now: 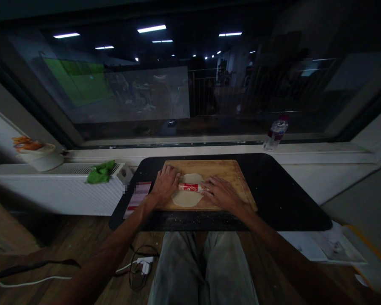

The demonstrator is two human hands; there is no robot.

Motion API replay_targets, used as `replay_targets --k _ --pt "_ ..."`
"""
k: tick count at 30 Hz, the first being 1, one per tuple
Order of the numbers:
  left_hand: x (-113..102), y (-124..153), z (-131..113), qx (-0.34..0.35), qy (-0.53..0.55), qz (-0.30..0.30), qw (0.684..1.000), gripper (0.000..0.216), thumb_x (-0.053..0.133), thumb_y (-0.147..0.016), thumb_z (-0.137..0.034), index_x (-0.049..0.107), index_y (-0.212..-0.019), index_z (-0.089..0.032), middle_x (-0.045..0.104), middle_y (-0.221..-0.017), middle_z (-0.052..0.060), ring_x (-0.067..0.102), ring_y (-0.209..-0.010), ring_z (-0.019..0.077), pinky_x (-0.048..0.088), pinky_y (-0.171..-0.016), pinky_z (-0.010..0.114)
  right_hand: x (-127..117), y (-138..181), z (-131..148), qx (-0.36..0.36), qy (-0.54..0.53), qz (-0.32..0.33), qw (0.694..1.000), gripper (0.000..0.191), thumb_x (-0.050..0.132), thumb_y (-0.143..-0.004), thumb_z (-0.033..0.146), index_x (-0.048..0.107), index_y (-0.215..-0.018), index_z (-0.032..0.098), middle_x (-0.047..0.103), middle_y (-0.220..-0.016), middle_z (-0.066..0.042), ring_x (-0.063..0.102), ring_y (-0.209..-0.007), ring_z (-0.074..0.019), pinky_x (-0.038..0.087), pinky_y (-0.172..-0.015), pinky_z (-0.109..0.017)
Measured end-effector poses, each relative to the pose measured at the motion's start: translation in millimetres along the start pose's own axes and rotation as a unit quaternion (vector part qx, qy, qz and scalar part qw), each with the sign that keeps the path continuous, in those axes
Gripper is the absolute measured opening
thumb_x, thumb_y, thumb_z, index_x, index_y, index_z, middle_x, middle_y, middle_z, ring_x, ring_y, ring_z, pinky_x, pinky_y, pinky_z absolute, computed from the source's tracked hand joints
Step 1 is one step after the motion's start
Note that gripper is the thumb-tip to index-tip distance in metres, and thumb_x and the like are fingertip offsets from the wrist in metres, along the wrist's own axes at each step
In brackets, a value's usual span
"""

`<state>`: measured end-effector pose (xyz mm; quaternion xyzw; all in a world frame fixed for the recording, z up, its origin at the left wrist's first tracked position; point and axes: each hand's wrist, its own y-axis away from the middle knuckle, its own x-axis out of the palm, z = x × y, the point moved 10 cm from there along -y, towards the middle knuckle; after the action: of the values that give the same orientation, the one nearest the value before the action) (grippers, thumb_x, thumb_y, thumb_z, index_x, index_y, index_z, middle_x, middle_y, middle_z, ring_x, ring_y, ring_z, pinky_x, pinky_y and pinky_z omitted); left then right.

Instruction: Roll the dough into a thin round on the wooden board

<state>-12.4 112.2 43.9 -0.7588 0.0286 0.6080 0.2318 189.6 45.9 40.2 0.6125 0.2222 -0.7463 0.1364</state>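
Both hands are on the rolling pin [190,187], the one w/ red-and-white wrap showing in the middle. Left hand [165,182] is palm-down over its left end, right hand [220,191] same deal on the right. They're apart from each other. Can't tell if the fingers grip tight or just rest on top, b/c the undersides & both ends of the pin are hidden.

Pin's lying across roughly the middle of the flat, round-ish dough [186,200]. Dough's on the wooden cutting board [216,165], & that's on the black table [279,190].

How to do it well, imo: push evenly w/ both hands so one side doesn't end up thinner, keep the pin level, work from the middle out & ease off near the rim. Prob worth giving the dough a quarter turn every few passes so it comes out round. Could stick too, so a bit of flour might help tbh. And mind the fingers don't dig into the dough, they look pretty close to it.

Direction-wise: long axis runs left-right across the person's view, nearly parallel to the table's near edge, w/ the right end maybe a touch closer to the person. Lying flat AFAICT. No obvious front or back end, so can't say it points one way over the other.
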Motion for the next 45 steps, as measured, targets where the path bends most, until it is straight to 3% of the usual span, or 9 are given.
replay_targets --k 5,10,16,26,31,35,40,45 --pt "15 -13 7 -0.003 0.030 -0.032 0.999 0.049 0.039 -0.116 -0.035 0.063 -0.156 -0.019 0.065 -0.161 0.019 0.046 -0.163 0.0357 0.036 -0.135 0.055 0 -10 1 0.025 0.079 -0.017 0.996 0.053 0.049 -0.121 0.050 0.062 -0.166 0.027 0.065 -0.161 -0.017 0.056 -0.145 -0.0362 0.040 -0.124 -0.056" --pt "18 -37 18 -0.037 0.042 -0.047 0.997 0.054 0.033 -0.118 -0.039 0.061 -0.160 -0.020 0.067 -0.160 0.019 0.051 -0.160 0.0352 0.037 -0.134 0.053 2 -23 -11 0.065 0.086 -0.028 0.994 0.057 0.039 -0.122 0.054 0.060 -0.167 0.026 0.062 -0.167 -0.018 0.051 -0.151 -0.0398 0.038 -0.125 -0.062" --pt "23 -59 25 -0.055 0.059 -0.035 0.996 0.056 0.032 -0.118 -0.039 0.061 -0.160 -0.015 0.067 -0.155 0.023 0.058 -0.151 0.0386 0.041 -0.129 0.055 0 -38 -24 0.066 0.086 -0.019 0.994 0.055 0.039 -0.122 0.044 0.059 -0.169 0.023 0.054 -0.175 -0.019 0.043 -0.161 -0.0424 0.028 -0.133 -0.069" --pt "23 -101 37 -0.085 0.073 -0.070 0.991 0.049 0.034 -0.120 -0.038 0.067 -0.150 -0.018 0.074 -0.147 0.017 0.064 -0.142 0.0327 0.047 -0.124 0.048 -9 -69 -64 0.095 0.055 -0.057 0.992 0.056 0.032 -0.124 0.044 0.057 -0.171 0.025 0.056 -0.172 -0.016 0.047 -0.157 -0.0391 0.032 -0.131 -0.063" --pt "30 -121 33 -0.082 0.036 -0.041 0.995 0.048 0.036 -0.120 -0.036 0.067 -0.148 -0.014 0.073 -0.148 0.021 0.064 -0.142 0.0341 0.049 -0.122 0.049 -13 -88 -79 0.123 0.057 -0.033 0.990 0.059 0.027 -0.124 0.045 0.058 -0.169 0.023 0.061 -0.165 -0.016 0.052 -0.149 -0.0372 0.041 -0.124 -0.057" --pt "35 -119 27 -0.067 -0.002 -0.006 0.998 0.049 0.033 -0.121 -0.036 0.064 -0.153 -0.015 0.072 -0.150 0.020 0.063 -0.142 0.0325 0.051 -0.121 0.049 -13 -85 -77 0.121 0.055 -0.030 0.991 0.061 0.024 -0.123 0.046 0.057 -0.170 0.024 0.061 -0.166 -0.016 0.052 -0.150 -0.0376 0.043 -0.123 -0.059" --pt "38 -96 22 -0.058 -0.040 0.040 0.997 0.053 0.030 -0.122 -0.038 0.058 -0.160 -0.016 0.067 -0.157 0.020 0.061 -0.148 0.0319 0.052 -0.121 0.049 -3 -70 -68 0.100 0.054 -0.035 0.993 0.064 0.026 -0.122 0.049 0.050 -0.176 0.023 0.057 -0.173 -0.016 0.048 -0.159 -0.0376 0.039 -0.131 -0.061" --pt "38 -69 21 -0.073 -0.043 0.066 0.994 0.059 0.026 -0.122 -0.040 0.050 -0.171 -0.018 0.057 -0.171 0.019 0.046 -0.166 0.0322 0.048 -0.128 0.052 4 -54 -52 0.084 0.064 -0.045 0.993 0.061 0.033 -0.122 0.044 0.051 -0.175 0.021 0.055 -0.176 -0.015 0.044 -0.165 -0.0362 0.032 -0.137 -0.061"
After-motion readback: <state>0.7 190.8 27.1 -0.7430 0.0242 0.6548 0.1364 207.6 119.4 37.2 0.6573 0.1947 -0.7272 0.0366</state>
